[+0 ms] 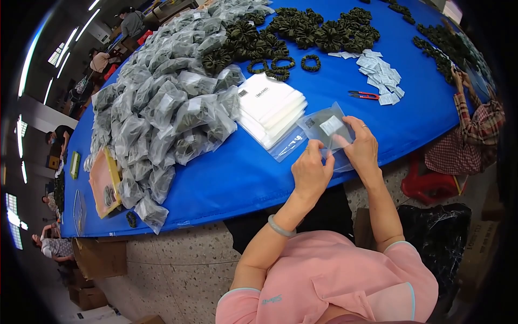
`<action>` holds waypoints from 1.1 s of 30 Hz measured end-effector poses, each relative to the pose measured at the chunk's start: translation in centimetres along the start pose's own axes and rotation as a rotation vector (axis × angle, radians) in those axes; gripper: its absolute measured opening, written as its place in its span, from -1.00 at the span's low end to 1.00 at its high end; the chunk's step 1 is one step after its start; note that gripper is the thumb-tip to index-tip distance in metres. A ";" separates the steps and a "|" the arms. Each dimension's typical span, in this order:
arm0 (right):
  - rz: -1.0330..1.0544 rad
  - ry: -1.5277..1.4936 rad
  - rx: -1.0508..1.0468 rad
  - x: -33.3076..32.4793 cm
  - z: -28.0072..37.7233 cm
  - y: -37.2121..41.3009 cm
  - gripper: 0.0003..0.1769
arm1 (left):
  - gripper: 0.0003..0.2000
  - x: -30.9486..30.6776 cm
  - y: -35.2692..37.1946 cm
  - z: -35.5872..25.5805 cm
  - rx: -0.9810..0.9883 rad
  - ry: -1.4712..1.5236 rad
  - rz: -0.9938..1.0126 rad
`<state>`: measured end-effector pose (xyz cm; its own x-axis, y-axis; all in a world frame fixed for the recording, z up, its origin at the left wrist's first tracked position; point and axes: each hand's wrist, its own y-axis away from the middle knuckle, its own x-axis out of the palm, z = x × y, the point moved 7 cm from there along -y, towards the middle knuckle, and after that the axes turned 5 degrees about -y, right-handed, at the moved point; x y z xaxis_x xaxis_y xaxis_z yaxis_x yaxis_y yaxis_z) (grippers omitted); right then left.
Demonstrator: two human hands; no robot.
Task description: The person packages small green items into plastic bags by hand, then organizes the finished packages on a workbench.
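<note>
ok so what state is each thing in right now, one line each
clear bag: flat, labelled, held above the table edge
left hand: pinching the bag's near edge
right hand: gripping the bag's right side
white stack: flat, piled neatly
filled bags: heaped, scrunchies inside
loose scrunchies: unbagged, piled
red snips: lying flat, untouched
paper labels: loose, scattered

Left hand [312,173]: I see it pinching the bag's [325,127] near edge.
Right hand [362,148]: I see it gripping the same bag.
Stack [272,108]: just beside the bag, on the table [226,178].
</note>
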<state>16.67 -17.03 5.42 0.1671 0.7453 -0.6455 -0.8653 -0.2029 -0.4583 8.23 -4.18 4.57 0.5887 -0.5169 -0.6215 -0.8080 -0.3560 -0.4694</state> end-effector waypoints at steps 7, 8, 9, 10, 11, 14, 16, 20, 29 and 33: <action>0.223 0.078 0.266 1.1 -1.3 -0.5 -0.65 | -0.81 0.4 1.2 2.0 -0.165 -0.133 0.168; 0.296 0.137 0.334 1.6 -1.6 -0.5 -0.67 | -0.78 0.4 1.3 2.0 -0.155 -0.119 0.166; 0.368 0.196 0.401 2.0 -2.1 -0.4 -0.69 | -0.75 0.3 1.3 1.9 -0.145 -0.105 0.161; 0.369 0.195 0.398 2.0 -2.1 -0.3 -0.69 | -0.75 0.2 1.2 1.9 -0.147 -0.106 0.159; 0.332 0.124 0.385 1.9 -2.1 -0.3 -0.71 | -0.74 0.1 1.2 2.1 -0.185 -0.099 0.202; 0.219 -0.085 0.356 1.2 -2.5 0.3 -0.77 | -0.71 0.1 1.4 2.8 -0.298 -0.074 0.341; 0.165 -0.085 0.322 0.3 -2.8 1.0 -0.80 | -0.70 0.5 2.1 3.6 -0.380 0.059 0.385; -0.002 -0.083 0.200 -2.5 -2.6 2.7 -0.88 | -0.69 1.7 4.0 4.7 -0.626 0.458 0.491; 0.284 -0.326 -0.256 -0.5 2.4 7.1 -0.85 | -0.70 2.1 6.0 4.4 -0.888 0.837 0.626; 0.272 -0.265 -0.318 -0.2 3.0 7.3 -0.85 | -0.72 2.0 5.7 4.4 -0.897 0.817 0.631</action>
<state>8.90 -16.79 4.05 -0.2063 0.7657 -0.6092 -0.6669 -0.5656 -0.4851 4.86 -3.81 -2.15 0.1905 -0.9750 0.1144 -0.8524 -0.1065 0.5119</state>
